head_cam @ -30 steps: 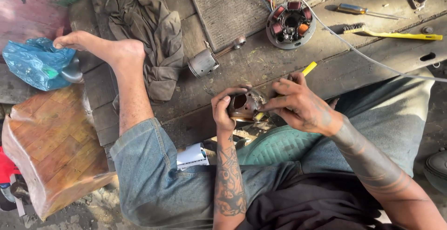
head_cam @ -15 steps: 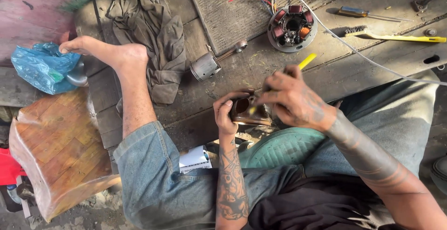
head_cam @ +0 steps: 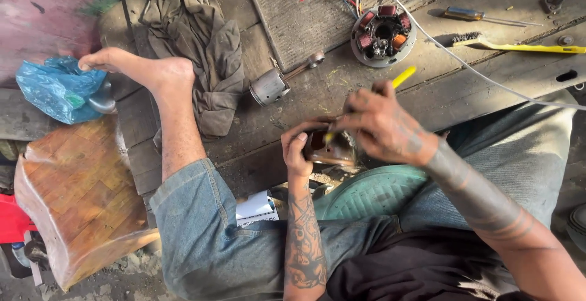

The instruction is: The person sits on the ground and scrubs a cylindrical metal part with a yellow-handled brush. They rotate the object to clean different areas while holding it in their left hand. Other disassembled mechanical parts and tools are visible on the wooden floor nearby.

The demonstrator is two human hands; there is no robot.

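Note:
My left hand (head_cam: 297,148) grips a small round dark metal part (head_cam: 328,148), reddish-brown inside, held over my lap. My right hand (head_cam: 381,124) is closed on a yellow-handled tool (head_cam: 403,76) whose tip reaches into that part; only the handle end shows above my fingers. My bare foot (head_cam: 146,69) rests on the wooden boards to the left.
On the boards lie a grey piston with its rod (head_cam: 271,85), a round coil plate with wires (head_cam: 383,34), a yellow-handled brush (head_cam: 519,46), a screwdriver (head_cam: 473,14), a crumpled rag (head_cam: 198,51) and a white cable (head_cam: 488,78). A blue plastic bag (head_cam: 58,87) and a wooden block (head_cam: 73,197) sit left.
My right hand has shifted up and over the part with the yellow tool, working inside it. The left hand keeps hold of the part. The view has drifted slightly.

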